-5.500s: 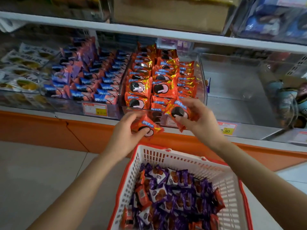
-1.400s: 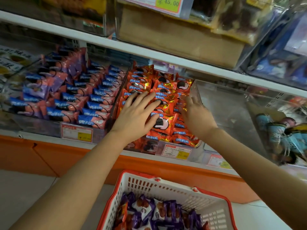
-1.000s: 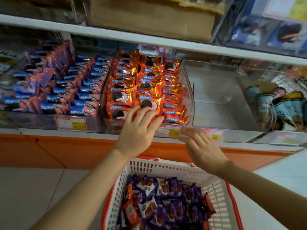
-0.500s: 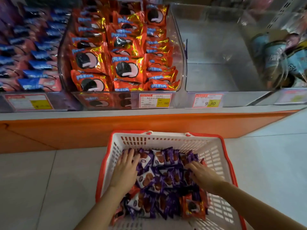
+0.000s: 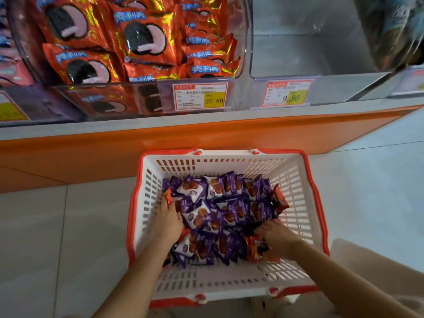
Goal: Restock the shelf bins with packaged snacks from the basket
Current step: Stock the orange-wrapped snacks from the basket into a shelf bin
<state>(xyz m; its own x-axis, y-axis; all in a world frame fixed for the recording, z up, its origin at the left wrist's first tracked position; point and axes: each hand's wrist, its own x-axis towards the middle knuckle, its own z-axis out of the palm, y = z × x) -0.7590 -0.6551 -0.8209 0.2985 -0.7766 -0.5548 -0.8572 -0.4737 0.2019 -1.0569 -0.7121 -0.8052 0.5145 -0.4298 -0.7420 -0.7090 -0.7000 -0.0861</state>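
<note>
Basket: the basket (image 5: pixel 224 153) stands on the floor (image 5: pixel 68 226), just below the shelf's orange edge.
Stock: purple packets (image 5: pixel 229 212) fill most of the basket, with a few orange-red packets (image 5: pixel 278 199) among them.
Left hand: the left hand (image 5: pixel 168 222) is at the basket's left wall, fingers sunk in the pile; grip cannot be told.
Right hand: the right hand (image 5: pixel 277 238) is at the basket's near right, fingers spread over an orange-red packet (image 5: pixel 253 249); a real hold cannot be told.
Bins: the full bin (image 5: pixel 243 53) above the basket holds orange-red packets; the empty bin (image 5: pixel 309 53) is above and right of it.
Risk, mix-up: digging blind may bring up a purple packet with an orange-red one, which would land in the wrong bin.
Risk, spill: glossy wrappers may slip and drop beside the basket.
Risk, overflow: the full bin could shed packets over its front.
</note>
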